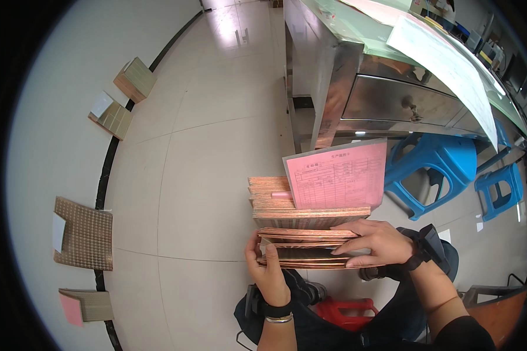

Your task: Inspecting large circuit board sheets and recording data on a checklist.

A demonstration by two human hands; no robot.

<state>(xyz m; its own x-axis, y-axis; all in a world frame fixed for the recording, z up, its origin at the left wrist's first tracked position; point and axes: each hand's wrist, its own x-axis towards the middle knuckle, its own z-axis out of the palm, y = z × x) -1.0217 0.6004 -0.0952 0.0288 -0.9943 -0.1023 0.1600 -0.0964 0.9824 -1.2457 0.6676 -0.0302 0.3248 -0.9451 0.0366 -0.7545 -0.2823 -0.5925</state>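
A small stack of thin copper-edged panels [310, 234], which look like circuit boards, stands on edge in front of me. My left hand [269, 263] grips its left end, with the thumb on the near side and the fingers behind. At the right end my right hand [375, 243] holds the panels from above, its fingers set among their top edges. Dark gaps part some of the panels between my hands. Just beyond stands a thicker row of similar panels [310, 221]. A pink printed form in a clear sleeve [336, 175] leans upright against that row.
A metal desk [404, 105] with a drawer stands at the right, papers [445, 64] hanging over its edge. Blue stools [433, 169] are below it. A red stool [345, 313] is between my legs. Several panel stacks [85, 234] lean on the left wall.
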